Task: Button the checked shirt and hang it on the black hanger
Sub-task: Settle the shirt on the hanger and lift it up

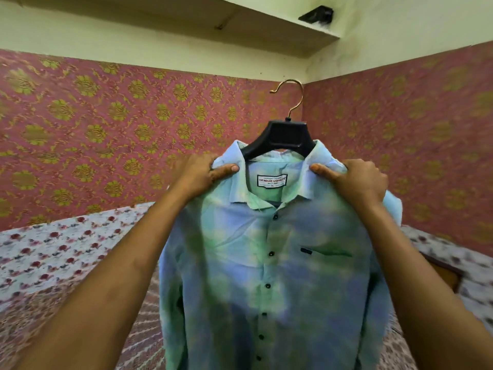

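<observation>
Two hands, left hand point(204, 173) and right hand point(358, 180), fingers gripping soft checked shirt point(266, 263) shoulders, on moulded black hanger point(282, 137).

I can't see the arms of the black hanger point(283, 137); they run inside the shirt point(266, 263), and only its neck and hook show. The shirt's hem and lower sleeves are cut off by the bottom edge. My left hand point(205, 173) and right hand point(357, 180) show thumbs on the collar, but the other fingers fold behind the shoulders, out of sight. The small lines on the neck label point(272, 180) are too fine to read. The dark object point(317, 14) on the shelf point(240, 20) is blurred.
</observation>
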The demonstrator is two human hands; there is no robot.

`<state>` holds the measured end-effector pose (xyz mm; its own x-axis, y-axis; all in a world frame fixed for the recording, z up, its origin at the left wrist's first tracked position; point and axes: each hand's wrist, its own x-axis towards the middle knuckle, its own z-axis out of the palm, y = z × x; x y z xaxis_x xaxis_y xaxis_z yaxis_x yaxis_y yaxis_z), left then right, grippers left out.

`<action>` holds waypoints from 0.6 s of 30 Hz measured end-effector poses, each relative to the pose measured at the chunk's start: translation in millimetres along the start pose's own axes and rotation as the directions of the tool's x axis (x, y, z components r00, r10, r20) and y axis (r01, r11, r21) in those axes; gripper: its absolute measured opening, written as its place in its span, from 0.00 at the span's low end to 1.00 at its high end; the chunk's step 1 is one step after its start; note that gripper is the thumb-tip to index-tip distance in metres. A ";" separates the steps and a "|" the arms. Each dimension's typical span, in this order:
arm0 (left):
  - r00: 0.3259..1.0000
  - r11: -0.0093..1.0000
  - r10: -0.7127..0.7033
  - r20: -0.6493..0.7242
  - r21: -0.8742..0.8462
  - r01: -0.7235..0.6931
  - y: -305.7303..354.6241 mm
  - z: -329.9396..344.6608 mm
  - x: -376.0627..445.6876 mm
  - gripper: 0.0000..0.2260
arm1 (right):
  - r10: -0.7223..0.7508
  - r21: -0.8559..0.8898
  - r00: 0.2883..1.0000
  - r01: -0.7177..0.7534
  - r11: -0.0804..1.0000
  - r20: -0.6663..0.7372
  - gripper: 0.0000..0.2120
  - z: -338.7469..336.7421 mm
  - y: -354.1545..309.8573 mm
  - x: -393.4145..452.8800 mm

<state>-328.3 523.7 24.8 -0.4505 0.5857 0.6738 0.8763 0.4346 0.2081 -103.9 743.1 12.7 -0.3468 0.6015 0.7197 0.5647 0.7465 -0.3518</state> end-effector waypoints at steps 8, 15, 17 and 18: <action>0.971 0.967 0.228 0.069 -0.134 -0.218 55.0 32.2 21.3 0.34 | 0.182 -0.204 0.974 -0.207 0.957 -0.131 0.37 -64.6 30.8 -46.8; 0.877 0.860 0.477 0.051 -0.232 -0.455 185.5 84.0 16.2 0.38 | 0.340 -0.355 0.900 -0.423 0.834 -0.274 0.36 -167.0 107.7 -107.5; 0.840 0.810 0.542 0.024 -0.281 -0.514 236.1 92.2 6.7 0.37 | 0.381 -0.379 0.866 -0.488 0.786 -0.324 0.35 -206.8 130.2 -126.9; 0.822 0.787 0.569 0.014 -0.299 -0.540 255.5 94.1 2.7 0.37 | 0.393 -0.387 0.855 -0.507 0.770 -0.339 0.35 -222.0 138.3 -134.6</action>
<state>-121.7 700.7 13.0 0.1261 0.7381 0.6627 0.9839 -0.1786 0.0116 187.2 702.3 0.0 0.1794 0.7107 0.6803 0.9006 0.1595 -0.4042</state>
